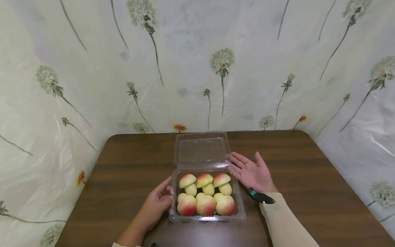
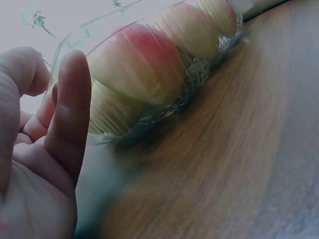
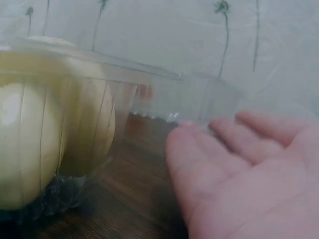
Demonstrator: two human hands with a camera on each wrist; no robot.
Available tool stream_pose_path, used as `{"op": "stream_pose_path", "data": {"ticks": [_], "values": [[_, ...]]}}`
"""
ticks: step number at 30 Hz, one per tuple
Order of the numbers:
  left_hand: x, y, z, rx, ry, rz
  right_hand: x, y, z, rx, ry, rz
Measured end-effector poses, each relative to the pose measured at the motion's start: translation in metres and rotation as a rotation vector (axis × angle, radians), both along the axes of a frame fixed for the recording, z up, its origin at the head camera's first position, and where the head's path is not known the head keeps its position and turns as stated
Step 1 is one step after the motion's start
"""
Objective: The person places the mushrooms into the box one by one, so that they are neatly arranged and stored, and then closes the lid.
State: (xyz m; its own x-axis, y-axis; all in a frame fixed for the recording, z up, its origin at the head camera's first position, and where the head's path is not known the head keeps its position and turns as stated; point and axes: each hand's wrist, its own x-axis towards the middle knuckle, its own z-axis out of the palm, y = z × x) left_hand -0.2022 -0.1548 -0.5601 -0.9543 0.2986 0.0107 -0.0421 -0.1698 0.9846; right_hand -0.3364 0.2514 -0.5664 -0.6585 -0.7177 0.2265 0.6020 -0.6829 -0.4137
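A clear plastic clamshell container (image 1: 208, 218) sits near the front of the table, its lid (image 1: 202, 147) folded back flat behind it. Two rows of red-and-cream, mushroom-shaped pieces (image 1: 205, 206) fill the base. My left hand (image 1: 155, 204) grips the container's left side, with thumb (image 2: 75, 99) and curled fingers at the rim in the left wrist view. On the other side, my right hand (image 1: 251, 171) lies palm up with fingers spread out. Its fingertips (image 3: 187, 129) are right at the back right corner, near the hinge, and nothing is in the palm.
The brown wooden table (image 1: 132, 154) has rounded far corners. Pale sheeting (image 1: 185, 68) printed with dandelions hangs right behind it and along both sides. A black band (image 1: 260, 197) circles the right wrist, over a cream sleeve (image 1: 284, 219).
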Motion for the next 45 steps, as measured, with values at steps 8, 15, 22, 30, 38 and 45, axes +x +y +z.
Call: {"op": "stream_pose_path", "data": {"ticks": [8, 15, 22, 30, 38, 45], "values": [[0.002, 0.005, 0.005, -0.018, -0.037, 0.028, -0.002, -0.003, 0.001, -0.152, 0.188, 0.016], [0.003, 0.006, 0.005, -0.019, -0.032, 0.012, 0.004, -0.004, 0.003, -0.193, 0.201, -0.043], [-0.002, 0.006, 0.007, -0.023, -0.034, -0.002, 0.006, -0.001, 0.018, -0.135, 0.320, -0.030], [0.001, 0.004, 0.008, -0.009, -0.109, -0.038, 0.034, -0.003, 0.033, 0.152, 0.515, -0.214], [0.006, -0.004, 0.010, -0.033, -0.170, -0.110, 0.072, -0.004, 0.031, 0.328, 0.542, -0.357], [0.016, -0.032, 0.021, 0.070, -0.259, -0.365, 0.106, -0.001, 0.036, 0.512, 0.643, -0.359]]}}
